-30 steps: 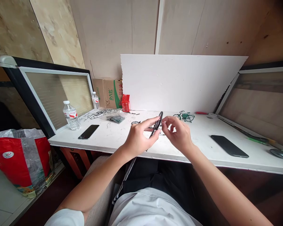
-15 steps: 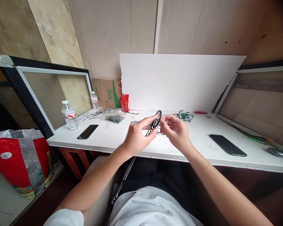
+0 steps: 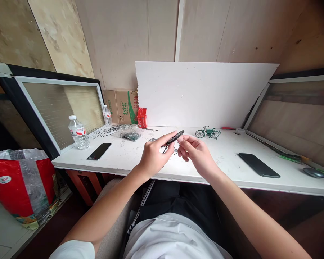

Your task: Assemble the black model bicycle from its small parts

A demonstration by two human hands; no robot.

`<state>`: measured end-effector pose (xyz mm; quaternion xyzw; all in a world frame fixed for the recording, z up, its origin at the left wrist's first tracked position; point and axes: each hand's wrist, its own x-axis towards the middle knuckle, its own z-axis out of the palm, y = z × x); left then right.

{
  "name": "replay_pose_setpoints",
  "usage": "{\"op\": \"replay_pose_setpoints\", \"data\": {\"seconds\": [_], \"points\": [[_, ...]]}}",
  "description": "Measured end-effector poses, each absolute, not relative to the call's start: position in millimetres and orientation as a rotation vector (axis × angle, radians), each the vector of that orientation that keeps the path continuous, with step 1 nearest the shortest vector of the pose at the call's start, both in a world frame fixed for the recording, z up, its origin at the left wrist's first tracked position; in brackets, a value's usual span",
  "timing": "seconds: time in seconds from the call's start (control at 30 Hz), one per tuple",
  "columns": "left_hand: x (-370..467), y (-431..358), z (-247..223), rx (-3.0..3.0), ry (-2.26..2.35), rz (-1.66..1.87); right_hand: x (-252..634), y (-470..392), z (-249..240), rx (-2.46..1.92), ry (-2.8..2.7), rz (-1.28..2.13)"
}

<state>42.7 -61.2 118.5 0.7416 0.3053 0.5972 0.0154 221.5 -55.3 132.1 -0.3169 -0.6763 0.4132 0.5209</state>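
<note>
Over the feed, my left hand (image 3: 154, 155), fingers clamped on the wheel (image 3: 176, 137) at twelve o'clock, has tipped it from upright to nearly flat, bringing its edge beside my right hand (image 3: 195, 153), whose bunched fingertips' grip I cannot tell.

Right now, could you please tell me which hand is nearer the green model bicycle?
Right: the right hand is in front and left of the green model bicycle; the left hand is farther left.
</note>
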Motion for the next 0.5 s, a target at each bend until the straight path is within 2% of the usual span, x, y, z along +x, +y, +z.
{"op": "replay_pose_setpoints", "data": {"seconds": [0.23,0.37,0.5], "points": [[46,-65,120,2.212,0.922,1.864,221,-49,114,-0.67,-1.745,-0.159],[49,-67,119,2.196,0.903,1.901,223,-43,110,-0.66,-1.746,-0.411],[50,-68,119,2.169,0.9,1.901,224,-40,109,-0.656,-1.741,-0.518]]}}
